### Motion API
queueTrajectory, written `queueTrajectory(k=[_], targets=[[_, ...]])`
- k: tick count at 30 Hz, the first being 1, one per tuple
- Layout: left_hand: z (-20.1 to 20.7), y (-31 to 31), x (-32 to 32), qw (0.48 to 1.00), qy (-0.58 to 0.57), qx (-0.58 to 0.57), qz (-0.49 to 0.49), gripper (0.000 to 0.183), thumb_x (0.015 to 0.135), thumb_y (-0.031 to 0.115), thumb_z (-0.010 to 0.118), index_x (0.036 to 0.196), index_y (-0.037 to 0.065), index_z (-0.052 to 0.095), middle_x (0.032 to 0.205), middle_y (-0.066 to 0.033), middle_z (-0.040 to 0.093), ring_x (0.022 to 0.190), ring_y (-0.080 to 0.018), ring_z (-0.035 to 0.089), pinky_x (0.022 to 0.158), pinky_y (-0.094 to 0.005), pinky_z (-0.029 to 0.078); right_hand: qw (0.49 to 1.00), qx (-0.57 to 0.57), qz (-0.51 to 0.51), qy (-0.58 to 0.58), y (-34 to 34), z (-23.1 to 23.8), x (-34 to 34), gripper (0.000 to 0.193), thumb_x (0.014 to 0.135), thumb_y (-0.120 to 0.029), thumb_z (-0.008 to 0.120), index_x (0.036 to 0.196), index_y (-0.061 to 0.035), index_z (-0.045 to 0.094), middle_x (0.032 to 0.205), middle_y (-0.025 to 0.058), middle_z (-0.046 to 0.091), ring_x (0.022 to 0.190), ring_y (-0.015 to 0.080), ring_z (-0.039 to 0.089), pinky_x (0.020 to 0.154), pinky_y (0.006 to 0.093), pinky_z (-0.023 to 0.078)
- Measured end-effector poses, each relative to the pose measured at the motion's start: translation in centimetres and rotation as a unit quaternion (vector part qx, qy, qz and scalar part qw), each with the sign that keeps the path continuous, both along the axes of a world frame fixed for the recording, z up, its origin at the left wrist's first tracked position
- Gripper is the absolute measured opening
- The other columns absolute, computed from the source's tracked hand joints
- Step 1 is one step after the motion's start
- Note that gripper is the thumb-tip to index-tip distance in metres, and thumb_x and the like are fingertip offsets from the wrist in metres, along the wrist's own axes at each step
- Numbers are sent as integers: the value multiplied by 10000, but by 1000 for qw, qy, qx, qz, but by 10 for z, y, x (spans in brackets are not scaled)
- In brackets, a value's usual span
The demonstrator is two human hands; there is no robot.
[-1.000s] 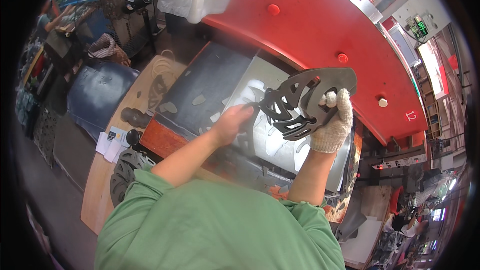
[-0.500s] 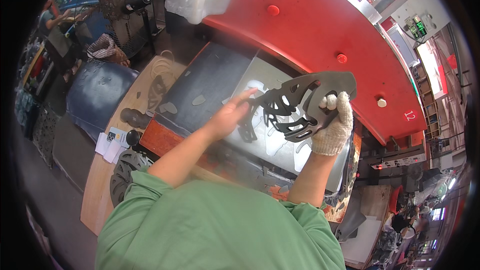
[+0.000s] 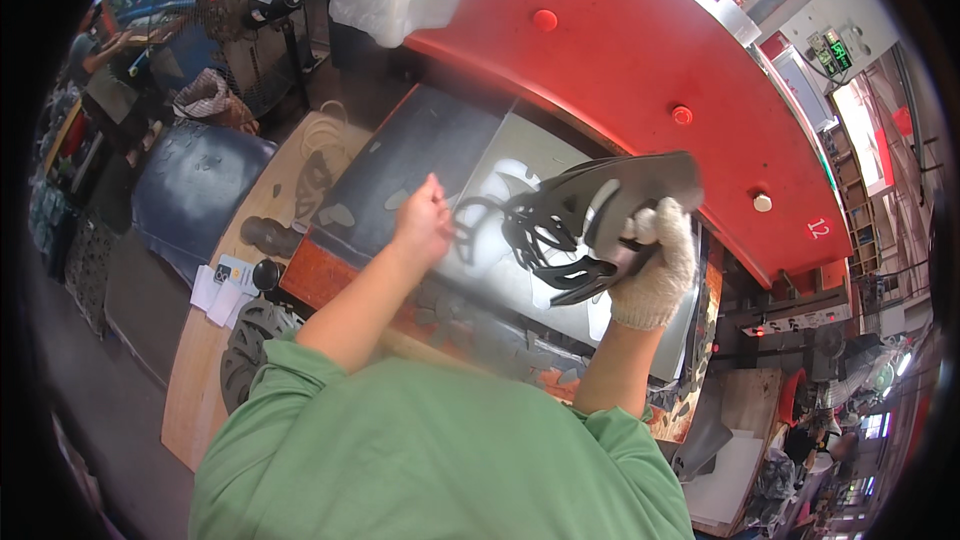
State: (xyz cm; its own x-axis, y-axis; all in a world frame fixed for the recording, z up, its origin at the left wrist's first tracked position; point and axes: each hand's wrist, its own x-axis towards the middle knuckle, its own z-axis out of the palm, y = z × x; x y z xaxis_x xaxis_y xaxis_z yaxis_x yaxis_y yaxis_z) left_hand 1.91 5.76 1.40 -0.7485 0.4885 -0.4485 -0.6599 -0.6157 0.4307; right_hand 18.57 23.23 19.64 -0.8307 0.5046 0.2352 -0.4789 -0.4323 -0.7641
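My right hand (image 3: 660, 265), in a white knitted glove, grips a dark, flexible sheet (image 3: 645, 185) full of cut-out holes. The sheet hangs tilted over the press bed, its narrow looped end blurred by motion on the left. My bare left hand (image 3: 425, 222) is closed, apart from the sheet, above the dark part of the bed. Whether anything small is pinched in its fingers is hidden. Below the sheet lies a pale grey plate (image 3: 545, 145) with bright, shiny patches. Small dark scraps (image 3: 397, 199) lie on the dark mat (image 3: 400, 145) near my left hand.
A red machine beam (image 3: 610, 50) with knobs spans the far side. On the wooden side table (image 3: 200, 380) at left are a phone (image 3: 235, 272), papers and more cut-out dark pieces (image 3: 255, 345). Scraps litter the bed's near edge. Another person (image 3: 105, 80) stands far left.
My left hand has drawn away from the sheet, left, and its fingers have curled in. My right hand has lowered slightly, and the sheet has tilted and swung.
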Motion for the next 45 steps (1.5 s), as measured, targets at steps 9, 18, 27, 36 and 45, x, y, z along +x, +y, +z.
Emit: queueTrajectory(k=[9, 18, 27, 36, 45], targets=[[-6, -33, 64, 757, 559, -282, -187, 240, 1052, 257, 573, 1160, 100, 719, 1121, -42, 632, 1176, -205, 548, 1034, -347, 424, 999, -10, 8, 51, 14, 18, 15, 171, 991, -249, 619, 929, -89, 612, 759, -14, 590, 768, 153, 596, 731, 356, 524], [41, 6, 71, 838, 485, -238, -75, 214, 959, 161, 718, 1113, 40, 631, 1003, -32, 614, 920, -101, 571, 808, -245, 483, 998, -50, 25, 19, 2, 10, 10, 133, 991, -210, 614, 967, -79, 623, 760, -3, 607, 737, 180, 618, 650, 324, 541], [36, 18, 67, 859, 469, -202, -41, 186, 927, 101, 758, 963, 87, 576, 825, 64, 546, 747, -28, 493, 670, -202, 422, 998, -52, 6, 30, 2, 8, 19, 114, 1005, -181, 586, 1007, -67, 578, 787, 36, 563, 770, 188, 571, 729, 357, 496], [32, 19, 69, 802, 534, -266, 11, 167, 940, 112, 703, 1041, 44, 589, 890, -27, 635, 804, -123, 601, 751, -290, 500, 998, -60, -29, 5, 1, 3, 23, 113, 1001, -183, 595, 1021, -72, 591, 786, 30, 564, 785, 189, 577, 771, 360, 499], [26, 21, 64, 856, 483, -146, -112, 144, 984, 55, 617, 1111, 30, 555, 1014, -8, 603, 858, -54, 541, 750, -230, 463, 996, -74, -39, 14, 7, 3, 18, 121, 987, -177, 605, 1039, -76, 564, 774, 20, 539, 774, 183, 551, 773, 362, 491]])
